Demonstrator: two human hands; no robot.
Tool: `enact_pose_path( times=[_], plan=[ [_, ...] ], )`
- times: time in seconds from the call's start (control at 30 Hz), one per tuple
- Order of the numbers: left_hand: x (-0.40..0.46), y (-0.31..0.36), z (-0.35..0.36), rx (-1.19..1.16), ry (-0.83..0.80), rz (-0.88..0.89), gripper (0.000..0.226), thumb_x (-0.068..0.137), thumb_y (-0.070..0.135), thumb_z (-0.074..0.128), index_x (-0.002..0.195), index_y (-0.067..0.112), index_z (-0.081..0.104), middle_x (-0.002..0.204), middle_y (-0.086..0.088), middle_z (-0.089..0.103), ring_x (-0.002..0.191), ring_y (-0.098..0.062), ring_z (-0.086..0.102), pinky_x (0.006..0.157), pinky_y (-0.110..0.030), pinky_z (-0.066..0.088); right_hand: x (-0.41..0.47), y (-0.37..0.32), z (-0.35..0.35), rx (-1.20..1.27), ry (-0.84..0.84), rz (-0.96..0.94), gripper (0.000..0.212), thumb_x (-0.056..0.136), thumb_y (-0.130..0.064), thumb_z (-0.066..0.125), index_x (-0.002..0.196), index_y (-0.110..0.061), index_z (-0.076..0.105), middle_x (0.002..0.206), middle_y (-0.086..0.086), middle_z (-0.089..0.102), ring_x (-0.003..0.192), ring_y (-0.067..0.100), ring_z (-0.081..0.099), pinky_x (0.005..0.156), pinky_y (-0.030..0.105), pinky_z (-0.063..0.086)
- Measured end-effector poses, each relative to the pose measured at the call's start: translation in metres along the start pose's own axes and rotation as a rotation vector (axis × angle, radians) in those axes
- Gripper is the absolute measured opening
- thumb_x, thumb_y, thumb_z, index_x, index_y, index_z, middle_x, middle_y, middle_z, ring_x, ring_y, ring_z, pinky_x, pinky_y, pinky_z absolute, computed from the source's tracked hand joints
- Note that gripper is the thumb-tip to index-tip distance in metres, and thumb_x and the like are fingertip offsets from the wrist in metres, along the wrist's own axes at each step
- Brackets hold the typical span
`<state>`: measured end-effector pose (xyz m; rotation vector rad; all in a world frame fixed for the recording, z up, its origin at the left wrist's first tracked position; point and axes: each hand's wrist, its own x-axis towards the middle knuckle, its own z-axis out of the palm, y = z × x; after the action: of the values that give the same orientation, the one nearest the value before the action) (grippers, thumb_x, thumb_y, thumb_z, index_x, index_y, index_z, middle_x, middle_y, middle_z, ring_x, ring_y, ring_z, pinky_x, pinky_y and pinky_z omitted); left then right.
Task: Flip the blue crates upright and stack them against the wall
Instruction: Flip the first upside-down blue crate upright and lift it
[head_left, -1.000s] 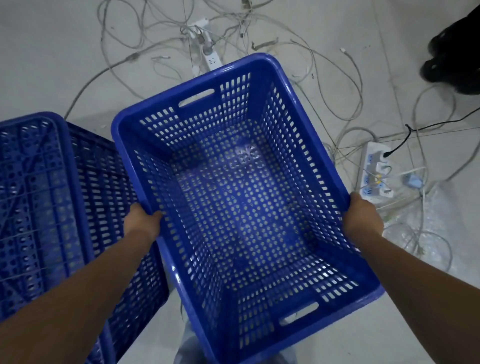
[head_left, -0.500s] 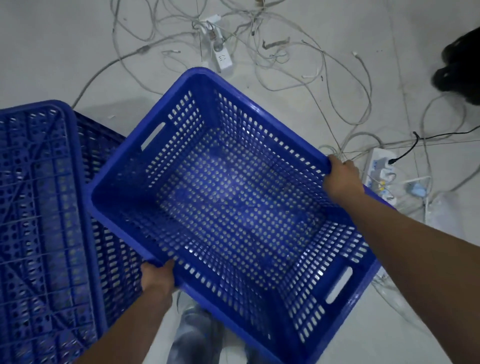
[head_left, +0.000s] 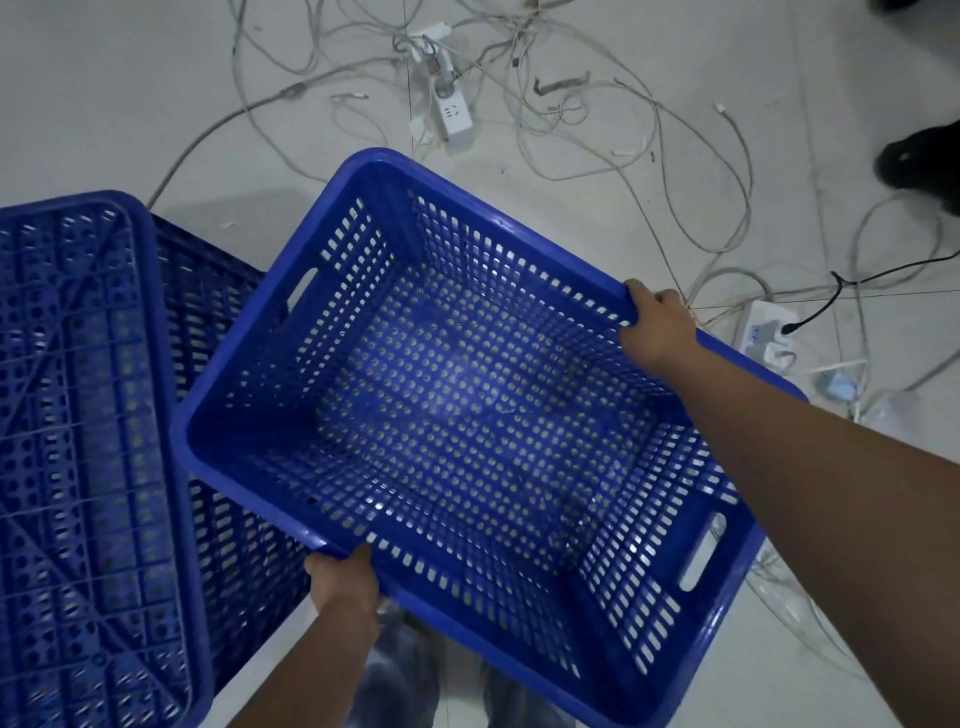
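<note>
No readable writing or brand that I can find. Left hand (head_left: 340, 577) clamped on near rim of crate (head_left: 467, 415); right hand (head_left: 655, 325) clamped on far rim. I see crate upright, open side up, empty, tilted, held above floor (head_left: 130, 78). Second crate (head_left: 88, 441) upside down at left, its side just beside held crate's left corner. Farther out: cables (head_left: 597, 130), power strip (head_left: 451, 111), second strip (head_left: 769, 332) right. Bare floor far left.

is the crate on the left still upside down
Yes, upside down. The left crate shows its ribbed underside facing up, while the held crate, gripped by the left hand and right hand, shows its open interior.
</note>
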<state>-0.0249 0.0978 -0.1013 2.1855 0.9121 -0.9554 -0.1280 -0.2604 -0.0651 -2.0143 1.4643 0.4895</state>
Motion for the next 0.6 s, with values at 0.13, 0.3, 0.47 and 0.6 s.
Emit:
enact_pose_path(
  times=[0.13, 0.3, 0.47, 0.6],
  plan=[
    [-0.002, -0.005, 0.002, -0.071, -0.027, -0.045, 0.041, 0.090, 0.002, 0.055, 0.130, 0.005, 0.044, 0.117, -0.021, 0.061, 0.101, -0.042, 0.062, 0.088, -0.056, 0.053, 0.006, -0.005, -0.002, 0.012, -0.012, -0.016, 0.053, 0.091, -0.014, 0.046, 0.142, -0.020, 0.032, 0.132, 0.019, 0.038, 0.115, 0.040, 0.045, 0.104, 0.045, 0.036],
    [-0.019, -0.028, 0.010, -0.208, -0.065, -0.168, 0.041, 0.090, -0.002, 0.054, 0.130, 0.003, 0.046, 0.110, -0.020, 0.062, 0.068, -0.030, 0.061, 0.041, -0.028, 0.052, 0.009, -0.021, -0.001, 0.062, -0.060, -0.046, 0.058, 0.091, -0.015, 0.044, 0.146, -0.025, 0.026, 0.143, 0.012, 0.029, 0.124, 0.040, 0.037, 0.101, 0.045, 0.042],
    [-0.046, -0.045, 0.018, -0.307, -0.065, -0.319, 0.039, 0.094, -0.003, 0.051, 0.132, 0.000, 0.045, 0.112, -0.023, 0.058, 0.091, -0.036, 0.057, 0.052, -0.041, 0.054, 0.005, -0.036, 0.002, 0.045, -0.116, -0.117, 0.063, 0.092, -0.011, 0.042, 0.150, -0.022, 0.020, 0.151, 0.008, 0.024, 0.137, 0.033, 0.024, 0.116, 0.043, 0.024],
    [-0.062, -0.057, 0.008, -0.192, -0.149, -0.357, 0.029, 0.097, 0.003, 0.049, 0.126, 0.003, 0.047, 0.084, -0.020, 0.058, 0.060, -0.034, 0.063, 0.043, -0.036, 0.052, -0.001, -0.044, 0.009, -0.005, -0.123, -0.188, 0.062, 0.093, -0.012, 0.043, 0.150, -0.017, 0.020, 0.154, 0.009, 0.023, 0.143, 0.028, 0.019, 0.119, 0.044, 0.006]
  ],
)
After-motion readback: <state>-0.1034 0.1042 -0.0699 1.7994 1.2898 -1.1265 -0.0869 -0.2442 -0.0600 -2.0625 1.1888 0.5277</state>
